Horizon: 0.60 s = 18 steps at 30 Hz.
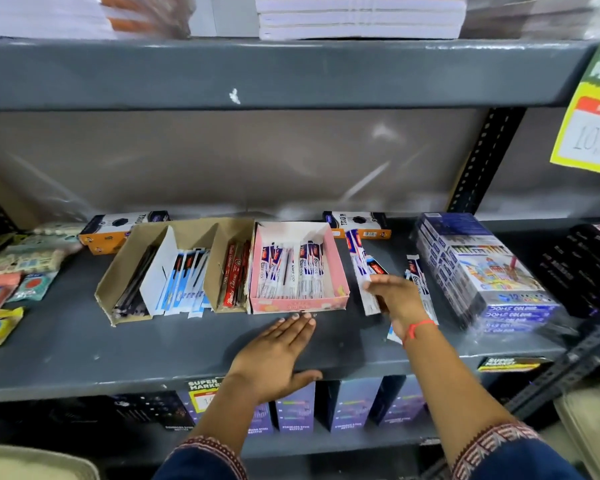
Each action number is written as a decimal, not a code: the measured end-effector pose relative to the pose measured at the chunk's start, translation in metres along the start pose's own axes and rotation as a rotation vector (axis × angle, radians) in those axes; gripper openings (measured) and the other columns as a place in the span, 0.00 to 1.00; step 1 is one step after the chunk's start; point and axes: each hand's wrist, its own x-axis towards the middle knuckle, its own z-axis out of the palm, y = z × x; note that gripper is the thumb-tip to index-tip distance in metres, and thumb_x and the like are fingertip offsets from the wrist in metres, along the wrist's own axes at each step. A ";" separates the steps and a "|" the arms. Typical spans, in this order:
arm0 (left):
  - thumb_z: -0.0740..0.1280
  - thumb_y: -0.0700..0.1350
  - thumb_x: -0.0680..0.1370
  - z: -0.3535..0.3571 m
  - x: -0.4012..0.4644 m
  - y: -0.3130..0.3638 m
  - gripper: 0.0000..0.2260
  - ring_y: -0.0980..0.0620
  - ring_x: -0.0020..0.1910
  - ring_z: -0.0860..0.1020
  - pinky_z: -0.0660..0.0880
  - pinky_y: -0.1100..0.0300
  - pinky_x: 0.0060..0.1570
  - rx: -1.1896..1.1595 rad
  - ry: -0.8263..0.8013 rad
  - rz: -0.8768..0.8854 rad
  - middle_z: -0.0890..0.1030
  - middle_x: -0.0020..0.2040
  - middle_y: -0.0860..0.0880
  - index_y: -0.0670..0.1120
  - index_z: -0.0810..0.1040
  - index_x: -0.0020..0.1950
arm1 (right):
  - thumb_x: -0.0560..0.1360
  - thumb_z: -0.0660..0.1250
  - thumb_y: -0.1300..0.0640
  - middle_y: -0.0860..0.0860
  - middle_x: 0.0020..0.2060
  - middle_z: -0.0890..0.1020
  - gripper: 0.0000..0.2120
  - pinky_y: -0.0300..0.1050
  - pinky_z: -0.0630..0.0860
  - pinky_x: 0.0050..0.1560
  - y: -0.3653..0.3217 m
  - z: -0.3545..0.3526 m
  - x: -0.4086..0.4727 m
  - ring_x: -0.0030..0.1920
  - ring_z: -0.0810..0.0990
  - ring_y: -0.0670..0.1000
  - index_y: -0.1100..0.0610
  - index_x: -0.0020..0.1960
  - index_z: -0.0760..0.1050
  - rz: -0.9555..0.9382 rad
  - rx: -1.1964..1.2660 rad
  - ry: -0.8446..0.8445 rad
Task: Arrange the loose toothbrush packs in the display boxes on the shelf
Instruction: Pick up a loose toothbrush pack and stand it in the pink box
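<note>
A pink display box [338, 271] on the grey shelf [66, 341] holds several white and blue toothbrush packs [291, 271]. Right of it, loose toothbrush packs [359, 258] lie on the shelf, with more [418, 271] behind my wrist. My right hand [395, 296] rests over the loose packs, fingers spread, touching one at its tips. My left hand [274, 355] lies flat on the shelf, fingertips at the pink box's front edge. A brown cardboard box [118, 271] to the left holds blue and white packs [187, 282], dark packs and red packs [234, 275].
A wrapped stack of colour-pencil boxes [478, 271] stands to the right. Two orange and black boxes [361, 225] lie at the back. Small packaged goods [18, 271] fill the left end. Dark boxes [589, 265] sit far right. A yellow price sign [593, 126] hangs above.
</note>
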 end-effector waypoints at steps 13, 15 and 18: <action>0.35 0.72 0.63 -0.001 0.000 0.002 0.46 0.52 0.74 0.49 0.43 0.61 0.68 -0.008 0.013 -0.054 0.51 0.76 0.48 0.47 0.44 0.75 | 0.71 0.67 0.71 0.46 0.24 0.82 0.11 0.34 0.69 0.31 0.009 0.011 -0.097 0.26 0.75 0.43 0.57 0.35 0.77 -0.075 0.318 -0.323; 0.36 0.72 0.64 -0.002 -0.001 0.003 0.46 0.51 0.74 0.50 0.42 0.62 0.66 -0.009 0.026 -0.050 0.52 0.76 0.48 0.47 0.45 0.75 | 0.71 0.67 0.71 0.46 0.24 0.82 0.12 0.33 0.69 0.30 0.009 0.010 -0.100 0.25 0.75 0.42 0.56 0.34 0.77 -0.073 0.322 -0.327; 0.38 0.71 0.64 -0.003 -0.001 0.003 0.45 0.50 0.74 0.51 0.42 0.63 0.64 -0.013 0.048 -0.049 0.53 0.76 0.48 0.47 0.46 0.75 | 0.71 0.66 0.71 0.46 0.24 0.82 0.12 0.31 0.71 0.28 0.007 0.009 -0.101 0.24 0.77 0.40 0.57 0.35 0.77 -0.064 0.332 -0.329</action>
